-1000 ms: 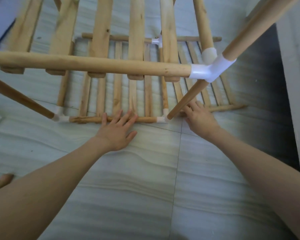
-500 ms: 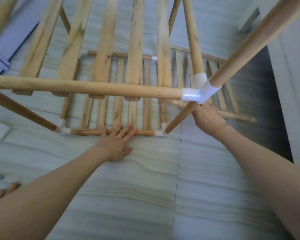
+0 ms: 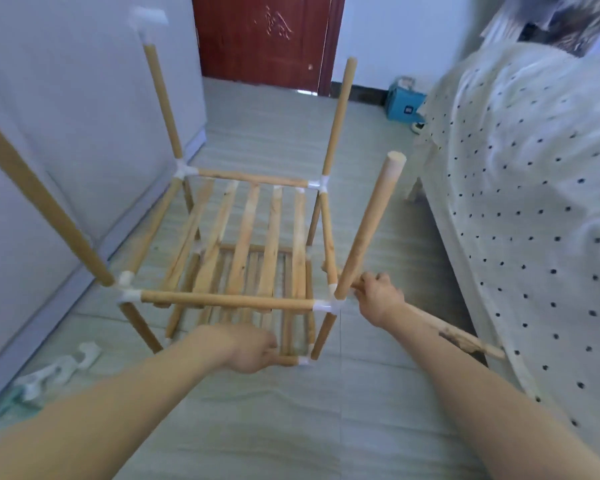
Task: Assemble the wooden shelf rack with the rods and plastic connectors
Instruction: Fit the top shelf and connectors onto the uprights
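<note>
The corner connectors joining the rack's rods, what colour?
White plastic corner connectors, clearest in the head view.

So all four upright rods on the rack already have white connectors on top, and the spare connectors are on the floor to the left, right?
Not quite. In the head view only the far left rod carries a white connector on top; the near right rod ends bare. The spare connectors do lie on the floor to the left.

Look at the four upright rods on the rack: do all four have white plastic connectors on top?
No. Only the far left rod carries a connector; the near right rod ends bare.
</note>
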`<state>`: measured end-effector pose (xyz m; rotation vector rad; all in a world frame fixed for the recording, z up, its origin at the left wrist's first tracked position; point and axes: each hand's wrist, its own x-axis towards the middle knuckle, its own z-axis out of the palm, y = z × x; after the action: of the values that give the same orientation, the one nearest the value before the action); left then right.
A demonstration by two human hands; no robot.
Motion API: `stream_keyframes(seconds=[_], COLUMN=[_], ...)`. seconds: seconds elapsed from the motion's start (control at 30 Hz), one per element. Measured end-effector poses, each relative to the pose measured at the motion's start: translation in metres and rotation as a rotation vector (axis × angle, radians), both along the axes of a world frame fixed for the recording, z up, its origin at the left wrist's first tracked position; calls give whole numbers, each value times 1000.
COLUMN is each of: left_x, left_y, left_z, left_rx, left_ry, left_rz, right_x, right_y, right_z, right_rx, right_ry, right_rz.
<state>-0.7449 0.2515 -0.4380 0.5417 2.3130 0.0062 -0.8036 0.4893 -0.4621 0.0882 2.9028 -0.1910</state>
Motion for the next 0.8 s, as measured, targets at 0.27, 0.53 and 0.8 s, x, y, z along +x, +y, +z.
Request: stream_keyframes(seconds=[0.27, 0.53, 0.8], left_x=[33, 21, 28], left_y=[-59, -86, -86], left_z=[32, -1, 2], left_rx=[235, -12, 57], left_ry=[413, 371, 341], left_rz=[80, 257, 231], right_x=[39, 23, 38], right_y=[-14, 16, 31], right_z=[27, 61, 118], right_rx=[-28, -80, -468], right_ry=[-66, 180, 534], right_rz=[-48, -377, -438])
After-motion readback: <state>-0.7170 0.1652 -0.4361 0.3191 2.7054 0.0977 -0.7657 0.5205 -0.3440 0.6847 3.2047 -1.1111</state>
